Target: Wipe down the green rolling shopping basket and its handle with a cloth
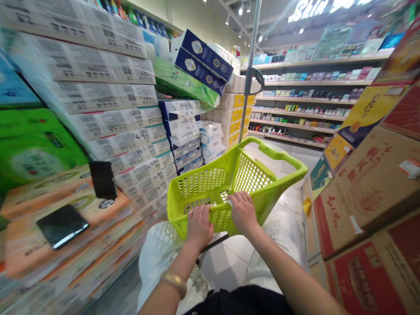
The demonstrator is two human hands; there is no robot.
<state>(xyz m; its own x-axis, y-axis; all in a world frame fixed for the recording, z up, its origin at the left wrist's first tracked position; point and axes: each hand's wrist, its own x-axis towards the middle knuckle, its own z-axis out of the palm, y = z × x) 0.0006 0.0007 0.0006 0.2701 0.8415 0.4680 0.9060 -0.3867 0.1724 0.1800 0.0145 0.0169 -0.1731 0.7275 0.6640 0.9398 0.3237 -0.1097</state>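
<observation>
A lime-green plastic shopping cart point(210, 180) with perforated walls stands in front of me, tilted in view, its basket holding no goods that I can see. My left hand point(199, 226) is closed over the near rim, fingers curled inward. To its right, my right hand point(243, 212) grips the same rim. A small white bit shows by the right fingertips; I cannot make out what it is. The cart's handle point(285, 155) is at the far right end, free of both hands. My knees are on either side of the cart.
Stacked tissue packs point(121, 113) rise on the left. On orange packs point(29, 236) lie a dark phone-like device point(62, 225) and a black upright object point(102, 179). Cardboard cartons point(357, 188) line the right. A metal pole point(252, 52) stands behind the cart, before stocked shelves point(305, 82).
</observation>
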